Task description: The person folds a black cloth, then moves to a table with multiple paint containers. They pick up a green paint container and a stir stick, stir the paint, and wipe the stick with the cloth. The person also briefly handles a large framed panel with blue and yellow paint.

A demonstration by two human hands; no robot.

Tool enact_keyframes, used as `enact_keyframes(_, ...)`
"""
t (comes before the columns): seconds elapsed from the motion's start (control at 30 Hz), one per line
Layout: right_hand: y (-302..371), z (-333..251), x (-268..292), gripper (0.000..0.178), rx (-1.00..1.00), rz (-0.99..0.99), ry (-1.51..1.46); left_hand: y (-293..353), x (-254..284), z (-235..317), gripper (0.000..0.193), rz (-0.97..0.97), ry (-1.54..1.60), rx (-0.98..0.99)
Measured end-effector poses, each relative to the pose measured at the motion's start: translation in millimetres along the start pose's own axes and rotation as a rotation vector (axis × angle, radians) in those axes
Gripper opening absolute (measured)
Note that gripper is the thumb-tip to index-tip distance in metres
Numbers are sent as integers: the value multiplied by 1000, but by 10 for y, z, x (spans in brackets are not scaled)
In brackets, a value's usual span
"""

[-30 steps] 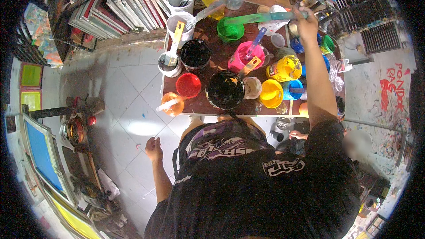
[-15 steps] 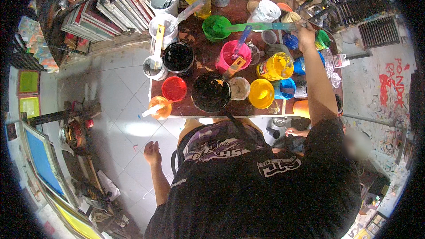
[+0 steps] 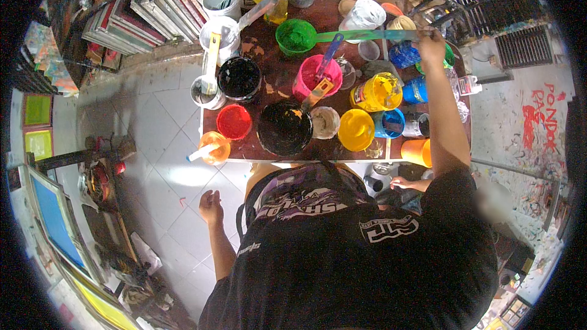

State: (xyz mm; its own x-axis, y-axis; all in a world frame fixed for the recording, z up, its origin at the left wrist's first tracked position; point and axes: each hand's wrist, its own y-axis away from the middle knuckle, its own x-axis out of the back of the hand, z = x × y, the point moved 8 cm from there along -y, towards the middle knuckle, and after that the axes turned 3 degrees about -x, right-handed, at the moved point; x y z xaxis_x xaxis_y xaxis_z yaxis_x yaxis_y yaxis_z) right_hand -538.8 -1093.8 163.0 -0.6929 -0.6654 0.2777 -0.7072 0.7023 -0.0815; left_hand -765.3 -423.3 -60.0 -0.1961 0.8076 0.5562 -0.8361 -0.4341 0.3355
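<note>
While left (image 3: 211, 209) hangs, right (image 3: 432, 49) grips stick (image 3: 358, 35)

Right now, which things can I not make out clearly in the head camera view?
In the head view:
Lower end of the green stick: lost against the green paint in the green cup.
Part of the green tub: hidden behind the right hand.
Co-worker's arm: upper part hidden by the black sleeve.
Yellow framed panel, lower left: end cut off by the dark fisheye rim.
</note>
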Motion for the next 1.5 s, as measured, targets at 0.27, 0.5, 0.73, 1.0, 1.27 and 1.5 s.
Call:
enact_keyframes(0.27,4,-192,67,16,132,1,81,13,-32,12,28,-27,25,40)
enact_keyframes(0.5,225,-311,-164,14,198,-255,-128,-60,-31,-89,26,-16,32,0)
enact_keyframes(0.73,216,-41,-132,15,215,-357,-22,-65,6,-50,26,-12,14,-1)
enact_keyframes(1.0,455,-437,-42,15,360,-397,127,-81,3,-26,28,-19,-19,-13)
enact_keyframes(1.27,515,-496,-121,12,455,-387,170,-78,-14,39,29,-15,9,8)
enact_keyframes(1.5,617,-488,-210,12,499,-418,304,-73,31,-83,31,-28,-102,-145)
